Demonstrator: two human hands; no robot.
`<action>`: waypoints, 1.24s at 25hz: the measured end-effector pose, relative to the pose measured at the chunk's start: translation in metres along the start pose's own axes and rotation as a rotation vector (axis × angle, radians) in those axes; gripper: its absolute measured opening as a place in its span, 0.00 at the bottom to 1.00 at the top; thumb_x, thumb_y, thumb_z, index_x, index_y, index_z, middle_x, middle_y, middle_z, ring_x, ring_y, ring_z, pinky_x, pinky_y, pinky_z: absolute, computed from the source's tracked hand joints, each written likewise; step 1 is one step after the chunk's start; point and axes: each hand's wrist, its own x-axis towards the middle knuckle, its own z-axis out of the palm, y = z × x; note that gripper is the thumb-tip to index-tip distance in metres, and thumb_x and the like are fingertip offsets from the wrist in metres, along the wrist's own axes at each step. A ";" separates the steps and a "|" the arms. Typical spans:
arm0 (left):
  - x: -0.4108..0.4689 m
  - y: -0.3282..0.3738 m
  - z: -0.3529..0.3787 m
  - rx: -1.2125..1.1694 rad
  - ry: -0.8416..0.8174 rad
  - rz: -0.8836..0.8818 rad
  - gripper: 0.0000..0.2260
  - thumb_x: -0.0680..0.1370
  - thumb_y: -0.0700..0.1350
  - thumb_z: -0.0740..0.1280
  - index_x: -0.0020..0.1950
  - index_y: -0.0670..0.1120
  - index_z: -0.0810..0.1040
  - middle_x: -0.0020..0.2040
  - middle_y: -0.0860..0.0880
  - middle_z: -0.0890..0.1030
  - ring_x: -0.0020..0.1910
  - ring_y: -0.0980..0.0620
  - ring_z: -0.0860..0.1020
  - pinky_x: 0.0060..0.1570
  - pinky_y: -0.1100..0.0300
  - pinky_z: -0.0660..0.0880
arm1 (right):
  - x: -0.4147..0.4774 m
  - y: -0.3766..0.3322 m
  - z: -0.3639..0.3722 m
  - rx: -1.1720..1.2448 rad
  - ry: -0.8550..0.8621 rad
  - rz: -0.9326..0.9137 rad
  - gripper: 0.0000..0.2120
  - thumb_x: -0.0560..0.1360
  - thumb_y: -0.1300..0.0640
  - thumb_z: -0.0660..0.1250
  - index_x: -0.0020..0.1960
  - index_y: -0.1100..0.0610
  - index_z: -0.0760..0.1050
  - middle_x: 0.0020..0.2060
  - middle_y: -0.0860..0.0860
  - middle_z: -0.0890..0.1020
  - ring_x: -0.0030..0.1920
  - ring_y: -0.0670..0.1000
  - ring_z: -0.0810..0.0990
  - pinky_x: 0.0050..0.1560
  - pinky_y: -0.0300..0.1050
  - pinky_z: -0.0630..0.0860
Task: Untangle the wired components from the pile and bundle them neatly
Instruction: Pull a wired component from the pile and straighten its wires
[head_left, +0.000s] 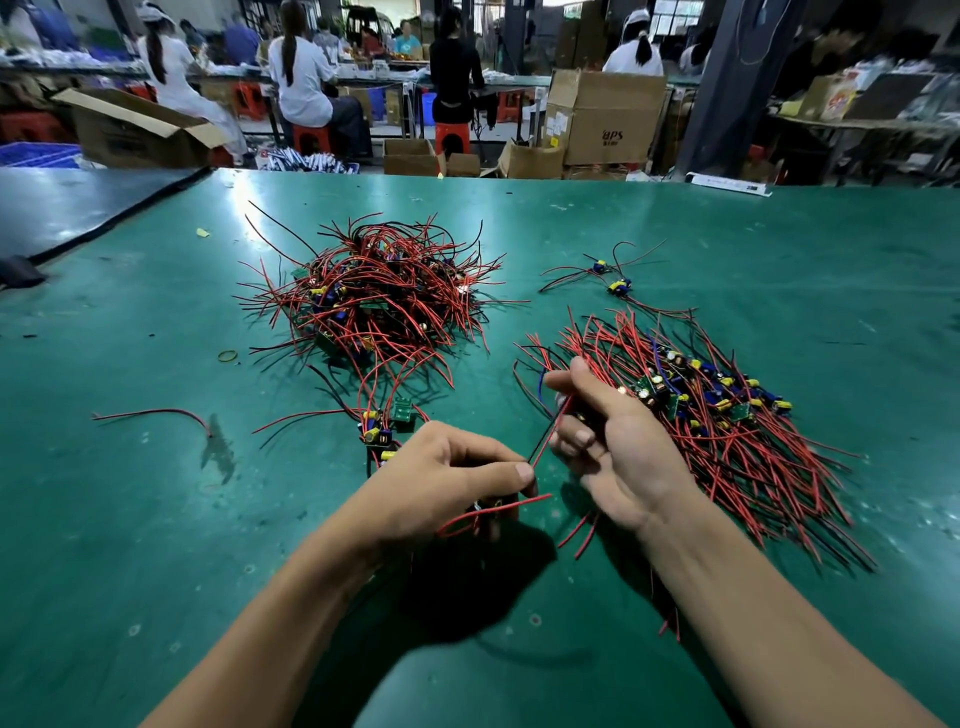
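Observation:
A tangled pile of small circuit boards with red and black wires lies on the green table at centre left. To the right, a sorted heap lies with its wires roughly aligned. My left hand is closed around a few wired boards, red wires sticking out under it. My right hand pinches a red and black wire pair that runs down to my left thumb. Two more boards lie just beyond my left hand, their wires trailing into the pile.
Two loose wired boards lie beyond the sorted heap. A single red wire and a rubber band lie at left. Cardboard boxes and seated people at benches fill the background past the table's far edge.

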 end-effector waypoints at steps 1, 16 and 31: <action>0.000 0.000 -0.001 -0.007 -0.006 0.005 0.06 0.74 0.46 0.72 0.40 0.45 0.85 0.32 0.45 0.80 0.28 0.49 0.77 0.31 0.63 0.71 | -0.001 -0.004 0.000 0.162 -0.048 0.105 0.16 0.80 0.56 0.63 0.36 0.60 0.77 0.29 0.50 0.72 0.19 0.44 0.63 0.22 0.35 0.63; 0.011 0.000 -0.009 -0.522 0.651 0.025 0.05 0.76 0.46 0.69 0.44 0.45 0.82 0.44 0.45 0.86 0.38 0.52 0.80 0.37 0.59 0.72 | -0.017 0.039 0.000 -0.874 -0.276 -0.295 0.08 0.73 0.52 0.76 0.50 0.50 0.83 0.35 0.48 0.81 0.27 0.43 0.73 0.31 0.37 0.71; 0.009 -0.002 0.006 -0.599 0.354 0.124 0.13 0.62 0.44 0.79 0.46 0.52 0.86 0.50 0.48 0.85 0.48 0.53 0.83 0.38 0.64 0.76 | -0.020 0.019 0.022 -0.070 -0.129 0.001 0.11 0.76 0.49 0.68 0.41 0.55 0.80 0.30 0.49 0.72 0.21 0.45 0.63 0.23 0.35 0.62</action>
